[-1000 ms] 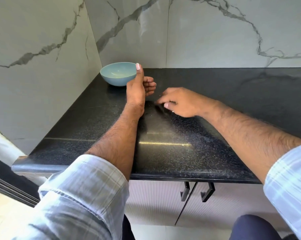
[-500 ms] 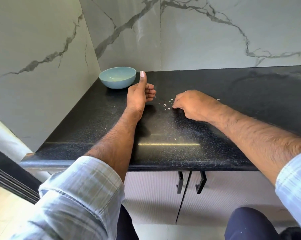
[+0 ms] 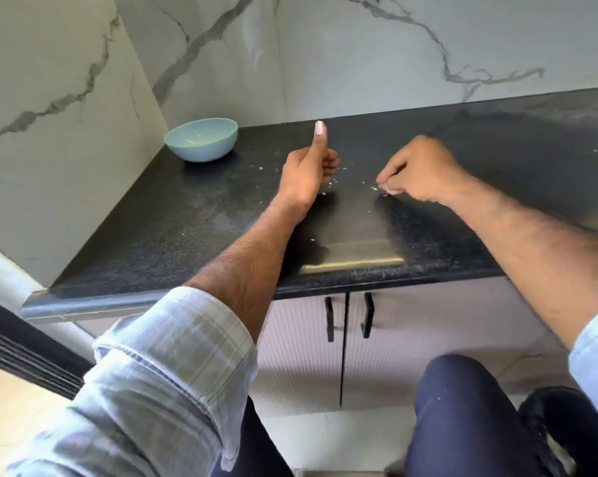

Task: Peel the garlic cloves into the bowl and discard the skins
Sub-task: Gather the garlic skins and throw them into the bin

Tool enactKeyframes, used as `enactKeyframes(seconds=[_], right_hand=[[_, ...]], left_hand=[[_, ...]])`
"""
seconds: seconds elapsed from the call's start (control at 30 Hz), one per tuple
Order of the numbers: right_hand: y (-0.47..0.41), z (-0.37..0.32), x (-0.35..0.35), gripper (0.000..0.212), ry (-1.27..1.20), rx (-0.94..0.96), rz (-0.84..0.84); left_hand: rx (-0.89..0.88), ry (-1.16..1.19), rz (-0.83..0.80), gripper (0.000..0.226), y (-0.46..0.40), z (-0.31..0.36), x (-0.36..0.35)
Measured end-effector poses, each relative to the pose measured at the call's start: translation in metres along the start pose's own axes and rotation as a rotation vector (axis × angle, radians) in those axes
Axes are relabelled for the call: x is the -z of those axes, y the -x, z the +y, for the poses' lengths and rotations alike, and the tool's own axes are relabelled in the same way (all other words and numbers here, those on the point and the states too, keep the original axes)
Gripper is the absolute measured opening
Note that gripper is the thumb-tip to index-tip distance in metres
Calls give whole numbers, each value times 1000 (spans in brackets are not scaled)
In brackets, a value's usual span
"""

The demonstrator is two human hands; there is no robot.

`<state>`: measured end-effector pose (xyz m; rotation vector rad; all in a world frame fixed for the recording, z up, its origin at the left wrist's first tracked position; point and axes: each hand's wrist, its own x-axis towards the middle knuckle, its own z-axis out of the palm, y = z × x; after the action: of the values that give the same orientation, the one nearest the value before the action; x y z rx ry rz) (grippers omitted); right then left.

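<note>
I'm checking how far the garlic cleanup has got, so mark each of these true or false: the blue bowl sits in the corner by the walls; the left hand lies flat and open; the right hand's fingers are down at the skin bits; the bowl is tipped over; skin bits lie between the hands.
1. The blue bowl sits in the counter's corner by the walls. True.
2. The left hand lies flat and open. False: its fingers are curled, thumb pointing up.
3. The right hand has its fingers at the skin bits. True.
4. The bowl is tipped over. False: it stands upright.
5. Skin bits lie between the hands. True.
</note>
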<state>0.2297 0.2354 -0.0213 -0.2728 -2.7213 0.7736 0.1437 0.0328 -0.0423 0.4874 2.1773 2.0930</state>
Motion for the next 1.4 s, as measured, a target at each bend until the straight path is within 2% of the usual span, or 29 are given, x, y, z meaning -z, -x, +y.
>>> enactKeyframes(seconds=[0.07,0.13,0.37,0.53,0.77,0.83,0.9,0.97,1.07,1.1,1.17,1.27,1.33,1.4], right_hand=[[21,28,20,19,-355,-195,55],[44,55,41,20,-555,-290,107],[134,135,105,21,-734,-393,341],[220,191,142,17,-739,-466,512],[318,265,147,20,-719,-648,655],[336,283,137,13,-704,-708,654],[351,304,121,10,-728,-771,636],[364,331,98,12,-745,-854,613],[382,376,50,15,-504,-1023,550],[390,390,33,12,-403,-1081,506],[402,416,5,3,-313,-1133,419],[413,450,-32,20,-131,-1071,250],[410,469,-49,23,-62,-1096,255],[407,491,-68,25,-13,-1115,262]], left_hand=[[4,5,-68,78,8,7,-38],[11,4,-138,78,18,14,-79],[-43,-11,-493,82,88,39,-216],[-30,0,-764,84,148,35,-303],[38,-77,-904,89,201,-12,-378],[72,-111,-966,88,213,-31,-393],[121,-149,-971,89,220,-59,-409],[196,-251,-920,102,227,-93,-428],[246,-434,-907,108,231,-150,-452],[230,-494,-938,100,235,-164,-456],[224,-603,-1023,65,241,-192,-465],[165,-741,-1149,32,245,-249,-482],[157,-780,-1139,23,243,-283,-494],[119,-784,-1125,23,241,-305,-502]])
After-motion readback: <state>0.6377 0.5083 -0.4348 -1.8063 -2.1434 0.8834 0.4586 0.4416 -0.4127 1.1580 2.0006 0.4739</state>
